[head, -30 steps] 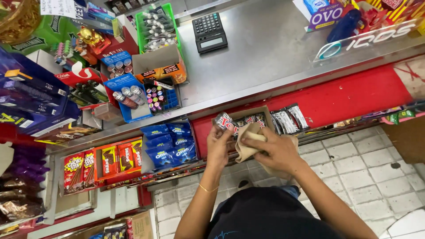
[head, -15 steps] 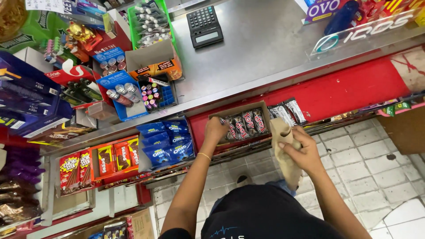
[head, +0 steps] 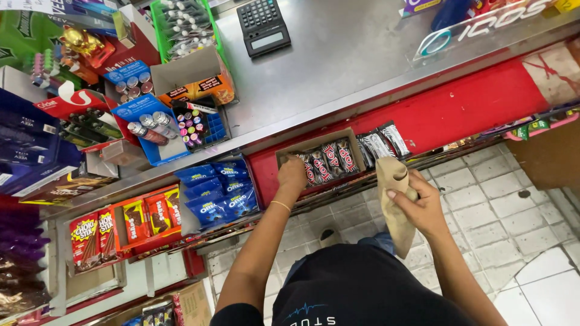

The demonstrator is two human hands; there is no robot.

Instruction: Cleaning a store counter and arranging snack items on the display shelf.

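My left hand (head: 292,174) reaches into an open brown cardboard box (head: 356,140) on the shelf under the counter and touches the dark red snack packets (head: 329,158) lined up inside it. Whether the fingers grip a packet is hidden. A thin bracelet is on that wrist. My right hand (head: 418,202) holds a crumpled tan paper bag (head: 396,205) in front of the shelf, to the right of the box. Black and white striped packets (head: 383,141) lie just right of the box.
Blue cookie packs (head: 220,190) and red and orange snack boxes (head: 124,224) fill the shelf to the left. On the steel counter (head: 350,60) sit a black calculator (head: 262,25), small display boxes of tubes and a clear stand. White tiled floor (head: 525,235) lies below.
My hands were together at the box with the bag. The right hand has pulled the bag back and to the right, while the left hand has gone into the box of packets.
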